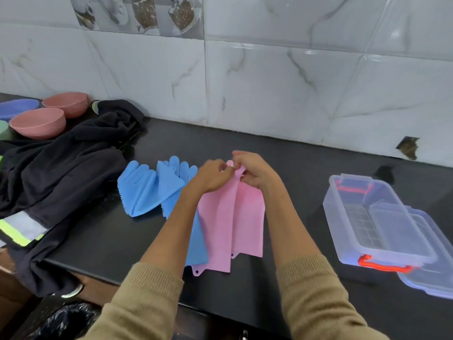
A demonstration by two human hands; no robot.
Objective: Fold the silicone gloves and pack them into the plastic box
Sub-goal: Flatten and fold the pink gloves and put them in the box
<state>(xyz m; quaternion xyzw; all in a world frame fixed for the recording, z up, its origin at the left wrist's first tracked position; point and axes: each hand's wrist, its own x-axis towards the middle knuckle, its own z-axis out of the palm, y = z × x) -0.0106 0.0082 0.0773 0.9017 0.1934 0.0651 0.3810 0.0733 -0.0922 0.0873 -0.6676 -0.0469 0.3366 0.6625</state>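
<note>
A pair of pink silicone gloves (230, 224) lies in the middle of the black counter (103, 239), cuffs toward me. My left hand (213, 176) and my right hand (255, 171) both pinch the pink gloves at their finger end, lifting it slightly. Two blue silicone gloves lie to the left: one (138, 190) apart with bristles showing at its edge, the other (171, 182) partly under my left forearm and the pink gloves. The clear plastic box (372, 217) with red latches stands open on the right and holds no glove.
The box's clear lid (431, 273) lies under and beside the box at the right counter edge. A dark jacket (61, 173) with reflective stripes covers the left counter. Pink bowls (39, 122) and a blue bowl (17, 107) stand at the far left. A black bin bag (61, 320) sits below.
</note>
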